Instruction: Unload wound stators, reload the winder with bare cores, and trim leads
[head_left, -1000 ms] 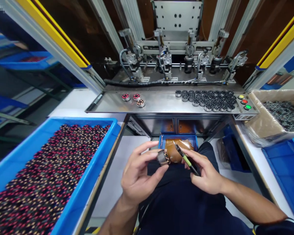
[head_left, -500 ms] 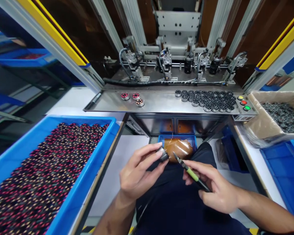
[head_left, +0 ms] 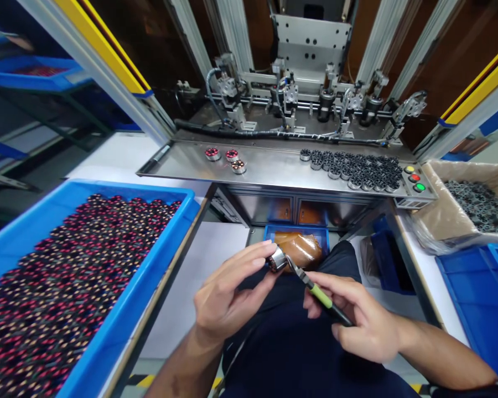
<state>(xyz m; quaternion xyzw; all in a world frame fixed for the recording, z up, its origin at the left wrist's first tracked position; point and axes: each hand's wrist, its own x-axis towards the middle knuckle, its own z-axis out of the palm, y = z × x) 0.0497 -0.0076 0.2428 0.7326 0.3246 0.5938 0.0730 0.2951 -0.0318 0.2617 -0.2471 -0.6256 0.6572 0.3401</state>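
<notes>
Between the thumb and fingers of my left hand (head_left: 232,293) is a small round metal part (head_left: 277,258), its silvery side turned toward the right. My right hand (head_left: 352,315) grips cutting pliers (head_left: 321,296) with green and black handles. The tips of the pliers are at the right edge of the metal part; whether they touch it I cannot tell. Below both hands lies a blue bin (head_left: 326,235) with an amber plastic-wrapped bundle (head_left: 301,250) in it.
A blue tray (head_left: 186,202) full of red and copper wound parts stands at left. On the steel ledge (head_left: 269,166) are three wound parts and several black ones (head_left: 357,168). A lined box (head_left: 435,221) and blue bins (head_left: 473,287) stand at right, a machine (head_left: 315,105) behind.
The pliers' tips have come up to the metal part, which has turned to show more of its silvery side. The camera view has shifted slightly.
</notes>
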